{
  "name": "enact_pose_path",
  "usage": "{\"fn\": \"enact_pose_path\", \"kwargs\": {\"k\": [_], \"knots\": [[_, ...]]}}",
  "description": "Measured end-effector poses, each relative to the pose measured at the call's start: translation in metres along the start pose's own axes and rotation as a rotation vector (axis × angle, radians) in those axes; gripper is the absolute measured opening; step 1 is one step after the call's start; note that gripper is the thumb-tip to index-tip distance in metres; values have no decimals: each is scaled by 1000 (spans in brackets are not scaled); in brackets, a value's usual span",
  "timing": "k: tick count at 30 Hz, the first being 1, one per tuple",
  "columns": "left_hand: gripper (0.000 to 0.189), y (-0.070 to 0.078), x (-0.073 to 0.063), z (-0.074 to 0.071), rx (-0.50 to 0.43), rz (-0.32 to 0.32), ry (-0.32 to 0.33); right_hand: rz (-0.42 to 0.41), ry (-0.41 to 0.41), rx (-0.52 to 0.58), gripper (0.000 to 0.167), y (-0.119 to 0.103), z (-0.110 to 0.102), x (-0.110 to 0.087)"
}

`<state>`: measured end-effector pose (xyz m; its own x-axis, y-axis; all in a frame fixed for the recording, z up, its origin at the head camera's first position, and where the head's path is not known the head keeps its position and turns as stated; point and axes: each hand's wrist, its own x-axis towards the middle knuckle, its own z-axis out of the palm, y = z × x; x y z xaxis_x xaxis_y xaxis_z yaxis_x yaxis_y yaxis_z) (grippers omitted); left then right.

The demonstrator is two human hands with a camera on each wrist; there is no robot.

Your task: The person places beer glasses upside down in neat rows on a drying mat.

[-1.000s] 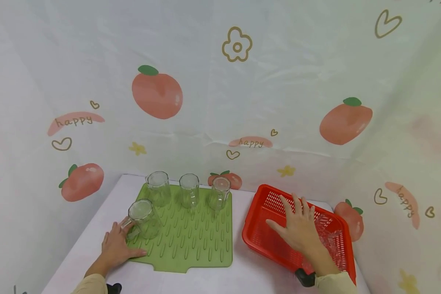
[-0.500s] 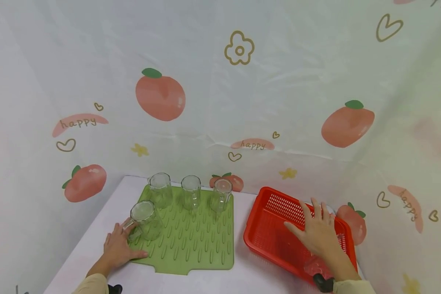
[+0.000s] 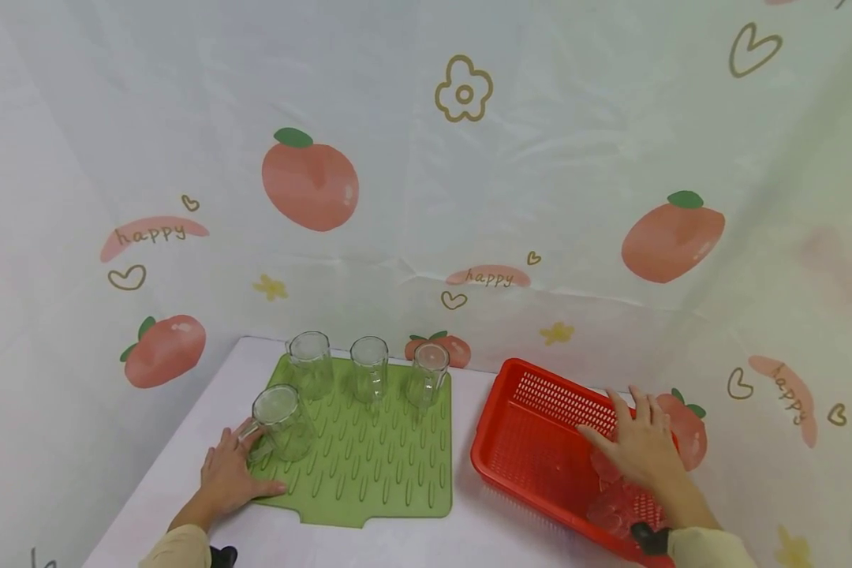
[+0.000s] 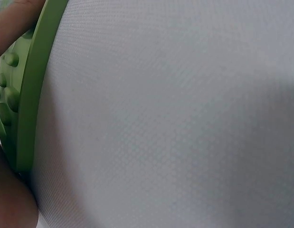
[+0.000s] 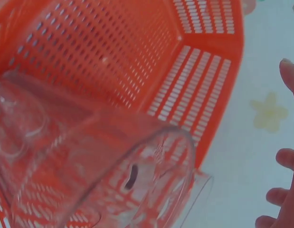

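My left hand [image 3: 227, 477] rests at the left edge of a green drying mat [image 3: 369, 473], thumb on the mat and fingers by the handle of the nearest clear glass mug [image 3: 284, 430]. The left wrist view shows the mat's raised edge [image 4: 35, 90] between finger and thumb. Over the right part of a red plastic basket [image 3: 532, 450], my right hand [image 3: 642, 450] hovers with fingers spread, holding nothing. Beneath it, clear glassware [image 3: 614, 509] lies in the basket, partly hidden by hand and wrist. Close up, one clear glass [image 5: 99, 161] lies on its side.
Along the mat's back edge stand a left glass mug [image 3: 312, 371], a middle one [image 3: 369, 375] and a right one [image 3: 426, 383]. A white cloth with printed fruit [image 3: 311, 185] hangs behind the white table [image 3: 468, 505].
My right hand has moved to the right over the basket, uncovering more of its red floor and the glassware. My left hand and the mugs on the mat have stayed put.
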<state>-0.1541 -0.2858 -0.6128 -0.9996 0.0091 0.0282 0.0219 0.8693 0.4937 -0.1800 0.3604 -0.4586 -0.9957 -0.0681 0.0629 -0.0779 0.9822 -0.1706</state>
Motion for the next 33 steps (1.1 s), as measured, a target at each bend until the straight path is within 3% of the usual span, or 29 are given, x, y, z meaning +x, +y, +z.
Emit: {"fn": "enact_pose_path", "kwargs": {"k": [11,29,33], "knots": [[113,0,1,1,-5,6,8,77,-96,23,99,24,3,-8],[114,1,1,-1,-10,-14,-16,162,-235,12,109,38,8,-12],[113,0,0,0,-29,-15,-10,161,-232,15,110,40,9,-11]]}}
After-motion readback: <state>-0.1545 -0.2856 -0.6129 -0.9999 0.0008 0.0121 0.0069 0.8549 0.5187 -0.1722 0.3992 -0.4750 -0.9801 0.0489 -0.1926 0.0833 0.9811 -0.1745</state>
